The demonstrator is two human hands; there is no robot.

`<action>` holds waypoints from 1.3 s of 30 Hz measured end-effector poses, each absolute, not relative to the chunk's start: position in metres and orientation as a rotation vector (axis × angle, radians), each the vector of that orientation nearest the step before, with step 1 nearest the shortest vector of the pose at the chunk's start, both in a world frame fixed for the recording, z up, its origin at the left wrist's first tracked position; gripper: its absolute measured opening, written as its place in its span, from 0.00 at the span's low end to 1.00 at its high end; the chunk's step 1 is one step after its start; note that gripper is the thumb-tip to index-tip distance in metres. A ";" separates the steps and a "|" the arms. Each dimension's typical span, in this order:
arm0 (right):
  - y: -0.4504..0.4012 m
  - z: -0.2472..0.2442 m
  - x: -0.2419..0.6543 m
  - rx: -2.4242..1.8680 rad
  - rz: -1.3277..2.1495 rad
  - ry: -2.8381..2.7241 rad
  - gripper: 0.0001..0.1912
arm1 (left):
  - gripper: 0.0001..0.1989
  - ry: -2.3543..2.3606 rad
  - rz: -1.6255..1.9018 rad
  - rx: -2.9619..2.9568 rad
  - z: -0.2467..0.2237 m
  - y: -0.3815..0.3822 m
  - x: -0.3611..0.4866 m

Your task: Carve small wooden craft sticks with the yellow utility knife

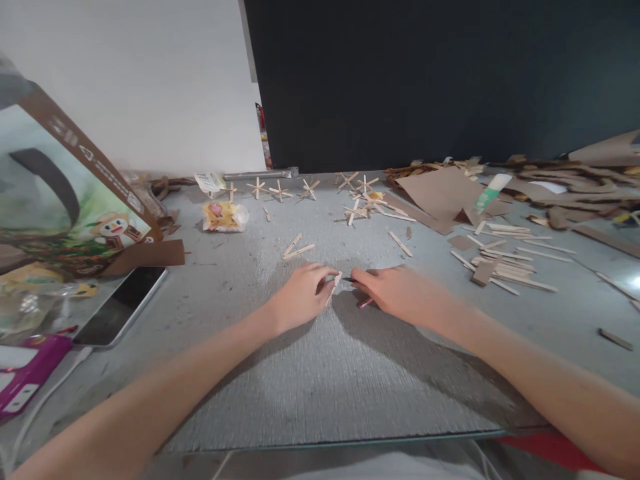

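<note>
My left hand (306, 293) is closed, its thumb and fingertips pinching a small pale wooden craft stick (337, 280) just above the table. Facing it, my right hand (395, 293) is closed around a thin tool with a dark tip (347, 279). A pinkish-red bit of it (366, 303) shows below the fingers; its kind cannot be made out. The tip points at the stick, with a small gap between them. Two craft sticks joined in a V (299, 249) lie beyond my left hand. Another loose stick (401, 244) lies beyond my right.
Several star-shaped stick pieces (309, 191) line the back of the grey table (320, 393). Loose craft sticks (515, 263) and cardboard (440, 190) are at right. On the left are a yellow packet (224, 217), a phone (123, 307), a purple object (37, 373) and a printed box (75, 180).
</note>
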State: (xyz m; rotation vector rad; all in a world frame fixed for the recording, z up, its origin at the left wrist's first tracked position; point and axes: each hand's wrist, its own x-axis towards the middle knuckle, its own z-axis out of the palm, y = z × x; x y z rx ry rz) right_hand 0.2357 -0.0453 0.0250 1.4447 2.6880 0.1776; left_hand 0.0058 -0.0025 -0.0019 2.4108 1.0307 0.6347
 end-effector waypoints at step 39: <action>-0.036 0.026 0.220 1.273 0.308 2.665 0.09 | 0.21 0.862 0.292 2.512 0.000 0.019 -0.008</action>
